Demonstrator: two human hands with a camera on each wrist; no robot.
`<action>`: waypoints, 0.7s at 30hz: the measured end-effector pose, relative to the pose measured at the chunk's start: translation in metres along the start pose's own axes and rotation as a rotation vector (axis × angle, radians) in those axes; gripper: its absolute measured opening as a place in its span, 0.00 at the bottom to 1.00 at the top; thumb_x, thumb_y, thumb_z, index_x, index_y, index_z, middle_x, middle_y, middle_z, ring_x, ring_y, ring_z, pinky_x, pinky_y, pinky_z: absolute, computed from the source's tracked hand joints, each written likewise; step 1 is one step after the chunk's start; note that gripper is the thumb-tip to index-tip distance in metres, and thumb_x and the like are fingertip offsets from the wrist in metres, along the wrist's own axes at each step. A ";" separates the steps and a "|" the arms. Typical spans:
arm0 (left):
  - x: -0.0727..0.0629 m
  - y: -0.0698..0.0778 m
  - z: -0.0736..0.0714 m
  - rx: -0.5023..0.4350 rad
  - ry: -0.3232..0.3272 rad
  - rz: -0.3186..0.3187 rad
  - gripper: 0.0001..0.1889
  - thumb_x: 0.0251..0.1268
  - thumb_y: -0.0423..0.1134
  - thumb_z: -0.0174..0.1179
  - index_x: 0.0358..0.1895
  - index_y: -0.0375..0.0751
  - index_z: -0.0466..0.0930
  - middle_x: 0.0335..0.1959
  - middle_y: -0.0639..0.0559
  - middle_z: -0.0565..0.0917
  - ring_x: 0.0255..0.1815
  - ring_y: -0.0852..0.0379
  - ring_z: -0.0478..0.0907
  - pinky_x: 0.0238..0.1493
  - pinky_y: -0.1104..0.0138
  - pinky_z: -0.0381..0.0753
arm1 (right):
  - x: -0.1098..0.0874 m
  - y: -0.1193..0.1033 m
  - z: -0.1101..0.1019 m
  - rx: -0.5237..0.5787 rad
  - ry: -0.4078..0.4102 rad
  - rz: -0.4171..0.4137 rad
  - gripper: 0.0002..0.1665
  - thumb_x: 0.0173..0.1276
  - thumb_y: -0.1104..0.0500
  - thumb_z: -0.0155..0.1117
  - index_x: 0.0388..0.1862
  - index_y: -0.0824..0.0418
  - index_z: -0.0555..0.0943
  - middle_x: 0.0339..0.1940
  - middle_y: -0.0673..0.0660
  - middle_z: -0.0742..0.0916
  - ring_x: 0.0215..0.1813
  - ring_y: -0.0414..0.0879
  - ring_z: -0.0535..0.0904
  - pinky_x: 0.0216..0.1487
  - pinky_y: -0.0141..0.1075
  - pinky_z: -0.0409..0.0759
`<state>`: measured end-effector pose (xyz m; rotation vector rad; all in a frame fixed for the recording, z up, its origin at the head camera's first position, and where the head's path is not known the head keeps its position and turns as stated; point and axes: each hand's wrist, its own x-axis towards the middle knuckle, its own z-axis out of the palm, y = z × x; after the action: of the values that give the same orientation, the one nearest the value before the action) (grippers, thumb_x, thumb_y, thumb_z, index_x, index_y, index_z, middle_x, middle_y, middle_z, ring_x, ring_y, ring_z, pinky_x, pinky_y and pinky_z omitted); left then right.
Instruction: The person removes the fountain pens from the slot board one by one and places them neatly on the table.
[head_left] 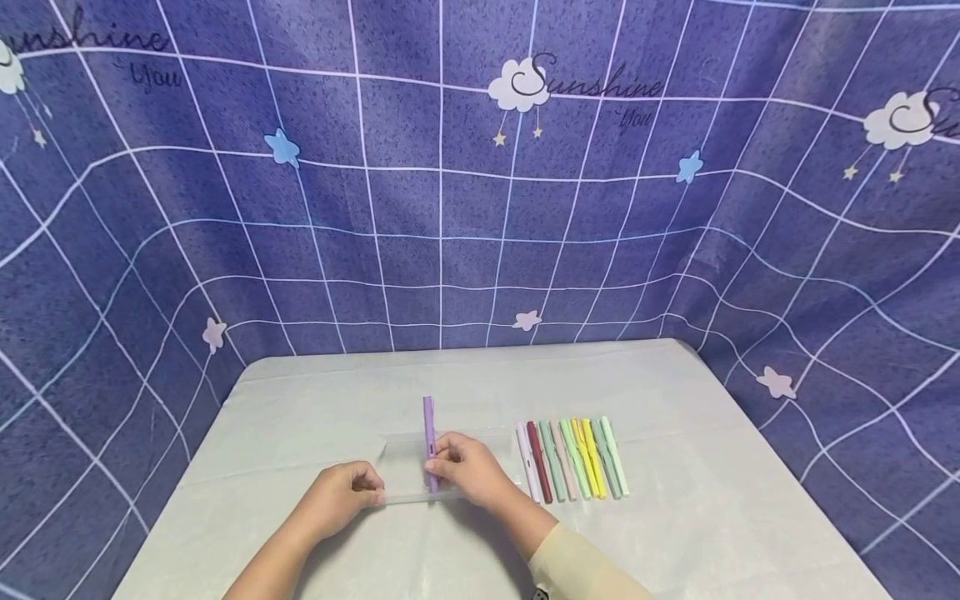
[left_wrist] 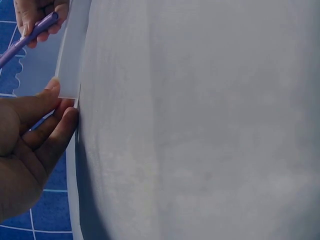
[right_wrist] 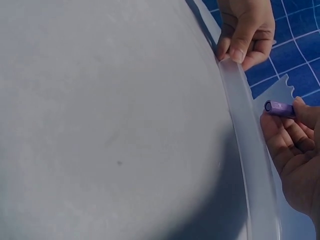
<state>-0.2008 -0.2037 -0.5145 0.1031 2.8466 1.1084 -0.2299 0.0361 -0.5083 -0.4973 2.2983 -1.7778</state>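
Note:
A purple pen (head_left: 429, 421) is pinched between the thumb and fingers of my right hand (head_left: 471, 471). It points away from me, over a clear plastic tray (head_left: 405, 500). In the right wrist view the near end of the purple pen (right_wrist: 277, 108) sticks out past the fingertips, above the tray. My left hand (head_left: 335, 502) pinches the tray's near left corner between thumb and fingers. Wavy notches (left_wrist: 19, 75) along one tray edge show in the left wrist view. The right hand hides part of the tray.
Right of the tray, several pens lie side by side on the pale tablecloth (head_left: 675, 533): a lavender pen (head_left: 527, 462), a dark red pen (head_left: 540, 462), then green, pinkish and yellow ones. A blue gridded curtain (head_left: 480, 200) hangs behind and at both sides.

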 end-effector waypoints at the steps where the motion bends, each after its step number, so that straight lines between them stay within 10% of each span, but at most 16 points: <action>1: 0.000 0.000 0.000 0.001 0.000 0.001 0.07 0.53 0.40 0.71 0.29 0.54 0.81 0.27 0.64 0.82 0.34 0.63 0.77 0.47 0.57 0.78 | -0.001 0.000 -0.001 0.005 -0.001 0.004 0.08 0.66 0.59 0.68 0.40 0.62 0.79 0.32 0.53 0.87 0.34 0.42 0.84 0.38 0.33 0.83; 21: -0.002 0.002 -0.001 0.026 0.007 -0.005 0.07 0.53 0.41 0.71 0.29 0.54 0.81 0.27 0.64 0.82 0.34 0.64 0.77 0.47 0.56 0.78 | -0.020 0.003 -0.029 0.003 0.049 0.030 0.08 0.68 0.62 0.65 0.43 0.65 0.78 0.36 0.59 0.86 0.40 0.53 0.85 0.41 0.38 0.85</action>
<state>-0.1991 -0.2026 -0.5120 0.0939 2.8666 1.0737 -0.2224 0.0703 -0.5046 -0.4217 2.3223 -1.7989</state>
